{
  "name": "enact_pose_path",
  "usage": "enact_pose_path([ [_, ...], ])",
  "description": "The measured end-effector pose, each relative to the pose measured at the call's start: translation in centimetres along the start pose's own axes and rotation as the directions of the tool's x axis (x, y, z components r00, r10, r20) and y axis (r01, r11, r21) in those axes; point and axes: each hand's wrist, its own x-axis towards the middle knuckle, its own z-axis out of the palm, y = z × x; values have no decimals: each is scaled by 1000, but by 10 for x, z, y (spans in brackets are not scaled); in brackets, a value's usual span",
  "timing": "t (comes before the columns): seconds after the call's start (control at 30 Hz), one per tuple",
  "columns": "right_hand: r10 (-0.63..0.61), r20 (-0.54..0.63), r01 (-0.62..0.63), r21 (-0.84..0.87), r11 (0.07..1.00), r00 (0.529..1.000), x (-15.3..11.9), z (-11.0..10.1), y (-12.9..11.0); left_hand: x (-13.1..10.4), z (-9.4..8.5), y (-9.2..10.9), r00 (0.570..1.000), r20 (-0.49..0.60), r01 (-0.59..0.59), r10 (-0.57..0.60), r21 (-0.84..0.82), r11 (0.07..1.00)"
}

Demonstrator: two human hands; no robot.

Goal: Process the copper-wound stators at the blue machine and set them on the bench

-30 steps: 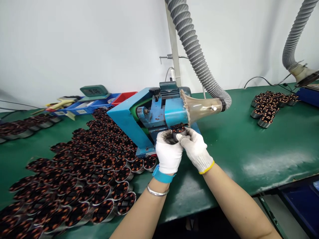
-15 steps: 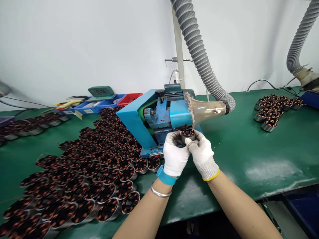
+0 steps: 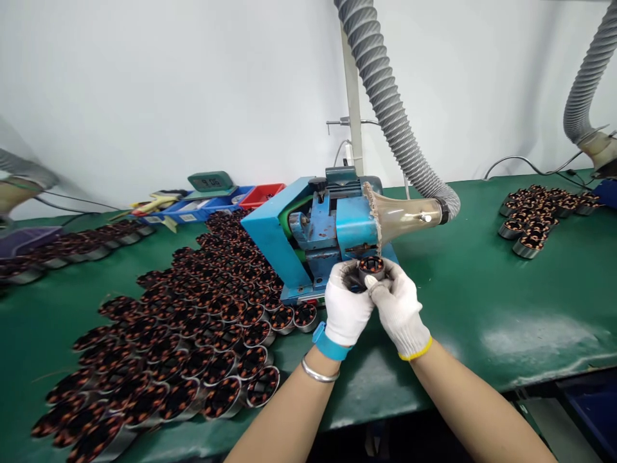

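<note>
Plain white wall (image 3: 168, 83) at the back, green bench (image 3: 472, 270) in front of it, and a blue machine (image 3: 315, 218) sitting about mid-bench. Both hands are in white gloves and closed on one metal ring with copper windings (image 3: 371, 269), pretty much right at the front of the machine, below its blue cover. Can't tell if the ring actually touches the machine. Left hand (image 3: 348, 305) has the ring's left side, fingers curled around it; right hand (image 3: 401, 308) has the other side, with its thumb pressed on the front. Ring's open face points up and a bit toward the camera.

Left wrist's got a blue band (image 3: 332, 347) plus a silver bangle (image 3: 321, 374). Off the machine's right end there's a cloudy cone (image 3: 407, 215) feeding into a fat grey hose (image 3: 393, 103) that runs up out of view.

Loads of similar rings (image 3: 193, 308) are packed together left of the machine, some right by its base. Smaller bunch (image 3: 530, 212) over on the right side of the bench. Behind the big batch you've got blue bins (image 3: 202, 206), a red bin (image 3: 263, 195) and a green clock (image 3: 211, 182) showing 9:06.
</note>
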Motion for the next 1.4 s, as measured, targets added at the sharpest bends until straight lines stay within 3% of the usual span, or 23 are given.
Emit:
enact_pose_path([
  [0.13,-48,-64,42,-95,995,997,-6,-5,7,0,-9,2,990,138,34,-21,-93,995],
  [0.3,-14,-19,11,-162,987,1000,2,-14,5,8,-13,6,941,334,109,-62,-123,986],
  [0.4,62,-69,-74,-189,979,996,6,-15,-2,6,-10,4,951,297,118,-85,-96,988],
  [0.53,77,-148,-130,-389,912,986,13,-11,-11,4,-7,0,967,235,120,-98,-81,989],
  [0.8,94,-97,-134,-619,774,991,19,-8,-21,4,-10,-3,970,227,101,-92,-28,994],
  [1.03,59,-44,-74,-646,760,997,23,-3,-28,5,-7,0,987,130,96,-89,-43,994],
  [1.4,9,-66,-49,-636,770,998,26,0,-22,12,-12,4,983,124,130,-134,33,991],
])
